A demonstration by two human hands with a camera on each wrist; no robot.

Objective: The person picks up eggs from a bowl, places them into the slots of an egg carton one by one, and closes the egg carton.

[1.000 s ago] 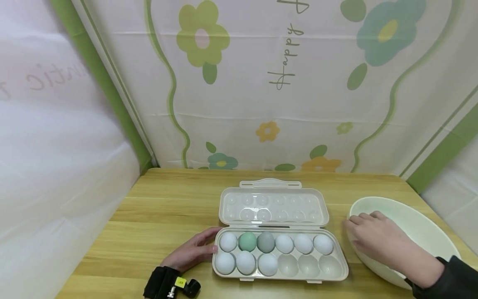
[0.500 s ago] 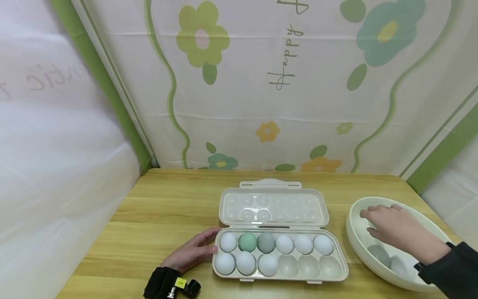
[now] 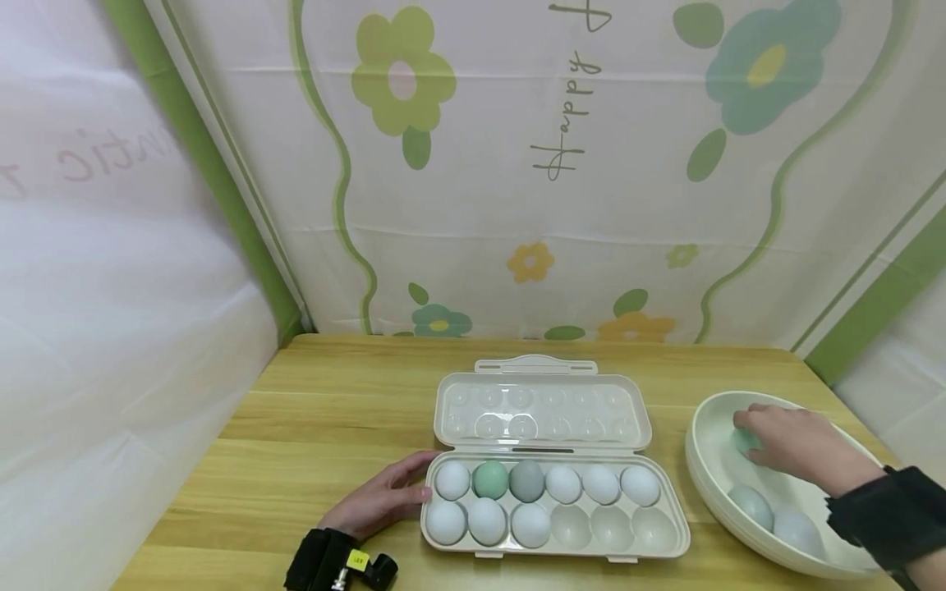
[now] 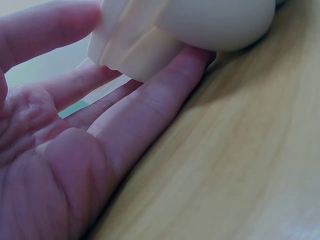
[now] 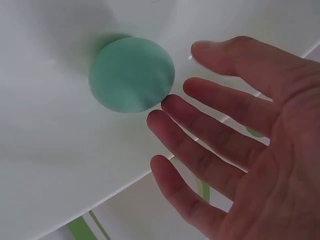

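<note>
Green shows more plainly now beneath the right hand (image 3: 805, 447), shifted slightly rightward: an egg (image 5: 131, 75) lies in the bowl (image 3: 711, 447) at lower right, spread fingers beside it, gripping nothing. Lower left, the left hand (image 3: 380, 497), fingers extended, touches the unmoved carton (image 3: 612, 527).

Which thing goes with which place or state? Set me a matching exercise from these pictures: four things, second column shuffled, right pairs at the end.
Things
1. left hand
2. right hand
3. lid
4. egg tray

Places or states
A. holds nine eggs
B. touching the egg tray's left end
C. by a green egg in the bowl
D. lies open, beyond the egg tray

Right pairs: 1-B; 2-C; 3-D; 4-A
</note>
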